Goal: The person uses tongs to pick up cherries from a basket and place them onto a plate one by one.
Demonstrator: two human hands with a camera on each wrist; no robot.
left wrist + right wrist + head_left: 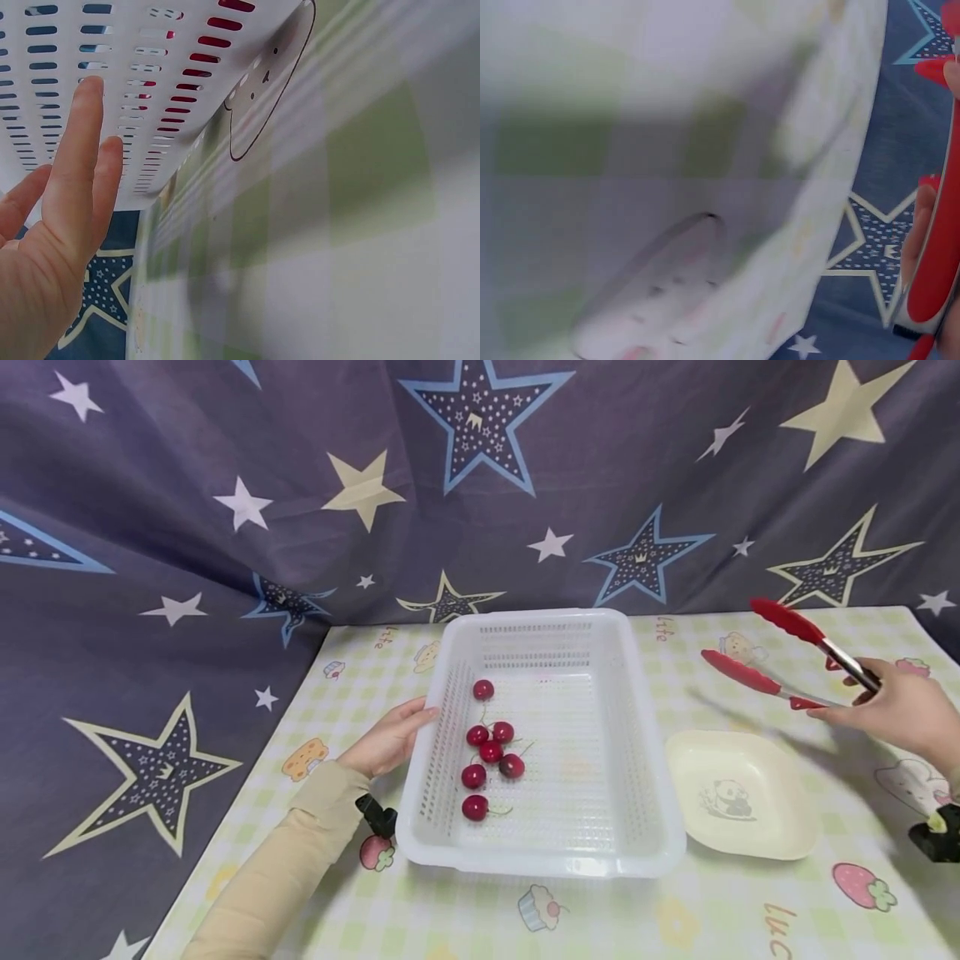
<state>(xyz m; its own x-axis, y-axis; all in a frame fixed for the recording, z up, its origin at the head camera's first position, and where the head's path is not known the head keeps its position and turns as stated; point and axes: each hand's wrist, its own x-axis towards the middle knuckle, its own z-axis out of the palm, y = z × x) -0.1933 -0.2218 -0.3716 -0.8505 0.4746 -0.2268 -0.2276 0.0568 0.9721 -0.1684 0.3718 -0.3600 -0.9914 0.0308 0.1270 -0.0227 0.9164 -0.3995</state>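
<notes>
A white plastic basket (540,865) with slotted walls sits mid-table. Several red cherries (491,752), some with stems, lie along the left half of its floor. My left hand (392,739) is at the basket's left side, fingertips right at the rim; the left wrist view shows straight fingers (73,161) along the slotted wall. My right hand (896,706) holds red-tipped metal tongs (787,618) above the table. Their two red ends are spread apart with nothing between them. In the right wrist view, the red-sided tongs handle (935,277) shows at the edge.
Right of the basket, below the tongs, stands a cream plate (780,818) with a panda print on its bottom. A checked tablecloth (420,918) with cartoon prints covers the table. Behind and to the left hangs a dark curtain (300,435) with stars.
</notes>
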